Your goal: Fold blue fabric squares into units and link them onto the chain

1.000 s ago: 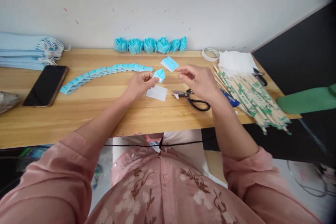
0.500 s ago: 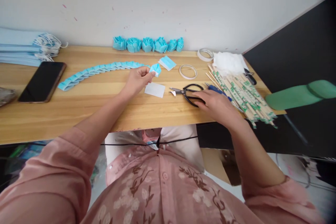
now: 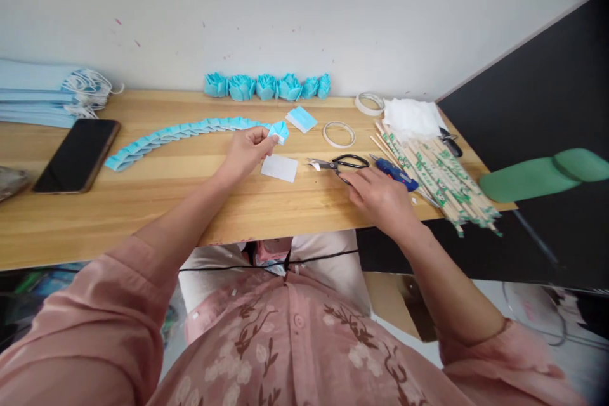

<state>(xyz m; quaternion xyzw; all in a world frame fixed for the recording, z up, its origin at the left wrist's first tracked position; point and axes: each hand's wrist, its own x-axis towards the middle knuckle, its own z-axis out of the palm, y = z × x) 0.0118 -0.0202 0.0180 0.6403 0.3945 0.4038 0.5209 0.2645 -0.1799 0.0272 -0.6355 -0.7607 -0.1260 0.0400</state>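
Observation:
My left hand [image 3: 247,151] pinches a small folded blue-and-white piece of mask fabric [image 3: 278,132] between thumb and fingertips, just above the table. Below it lies a white rectangle [image 3: 280,168]. Black-handled scissors [image 3: 326,164] rest on the table, blades pointing left, with a small white scrap [image 3: 315,166] at the blades. My right hand [image 3: 380,193] is closed over their lower handle loop, hiding most of it. A curved chain of folded blue pieces [image 3: 190,130] runs left from behind my left hand. A flat blue-and-white folded piece [image 3: 301,119] lies beyond the held one.
Several blue fabric flowers [image 3: 266,85] line the wall. Two tape rolls [image 3: 339,134], a blue glue gun [image 3: 396,174], wrapped chopsticks [image 3: 445,174], white sheets [image 3: 413,117] and a green bottle [image 3: 537,176] stand or lie rightward. Leftward are a phone [image 3: 77,155] and stacked masks [image 3: 38,94].
My right hand has shifted left and slightly down, further over the scissors' lower handle, uncovering more of the glue gun. My left hand keeps its pinch on the folded piece. The view has tilted slightly.

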